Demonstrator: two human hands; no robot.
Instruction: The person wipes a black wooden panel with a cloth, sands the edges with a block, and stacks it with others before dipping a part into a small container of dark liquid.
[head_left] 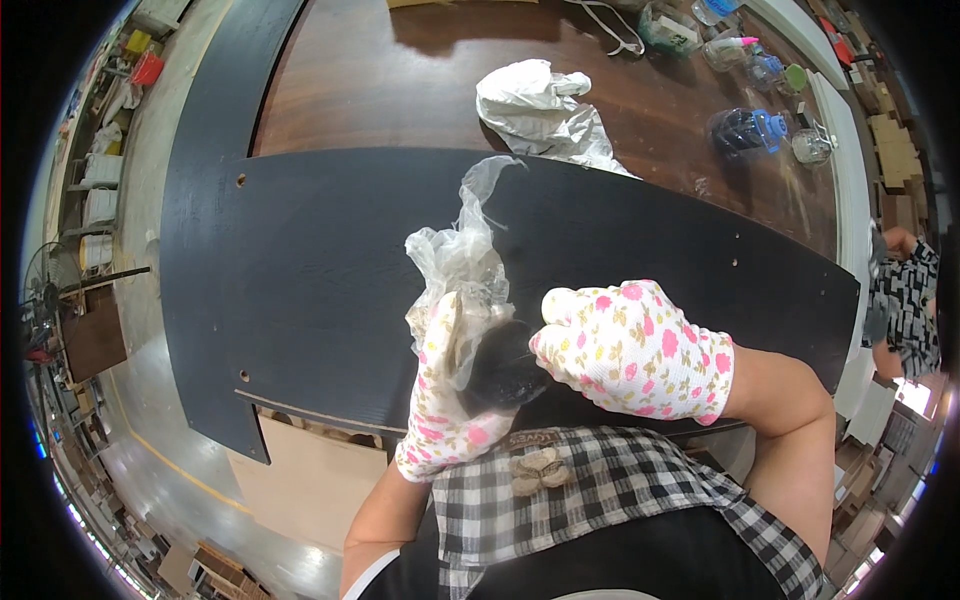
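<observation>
A crumpled clear plastic bag (460, 265) is gripped in my left hand (440, 390), which wears a white glove with pink flowers. Something black and smooth (505, 370) lies in or against the bag's lower part; its kind cannot be made out. Close to the right of the black part is my right hand (635, 350), in a matching glove. Its fingers are curled closed, thumb and fingertips together, and whatever they hold is hidden. Both hands are above a large black panel (330, 230) with small drilled holes.
Beyond the panel is a brown tabletop (370, 80) with a crumpled white cloth (545, 105). Several bottles and jars stand at its far right, among them a dark bottle with a blue cap (745, 130). A fan (55, 285) is at the left; another person (905, 300) is at the far right.
</observation>
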